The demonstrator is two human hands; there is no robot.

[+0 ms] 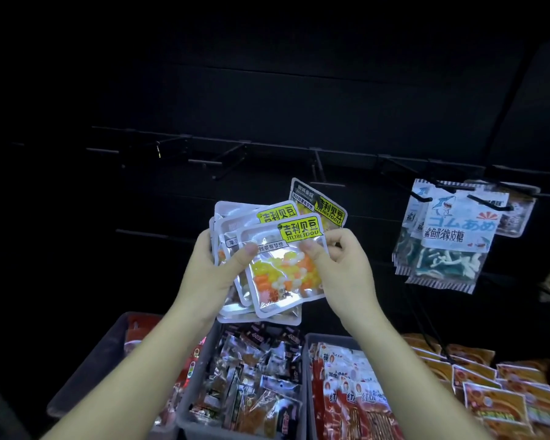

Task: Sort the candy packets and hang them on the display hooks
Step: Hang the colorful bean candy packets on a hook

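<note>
Right then, both hands were up in front of the dark rack, and by the look of it this was the sorting step, not yet the hanging. The left hand (208, 276) gripped a fanned stack of jelly-bean packets (232, 217) by its left edge, thumb laid across the front packet (286, 271). The right hand (342, 268) pinched that same packet's right side, thumb on the face and fingers curled behind. One more packet of the same kind (319, 203) poked up above the right hand; whether any finger held it could not be told. So the candy was all in the air, between the two hands and well above the grey bins (326, 338) of mixed snacks below. Off to the right, shark gummy packets (451, 236) already hung in a bunch on their pegs, while the display hooks (231, 160) up and left of the stack stood bare. The next move, I reckoned, called for squaring the fan so the tops lined up, then lifting it to a bare hook and threading it on. In that gloom the hang holes could not be made out, so the aiming looked like the tricky part.
</note>
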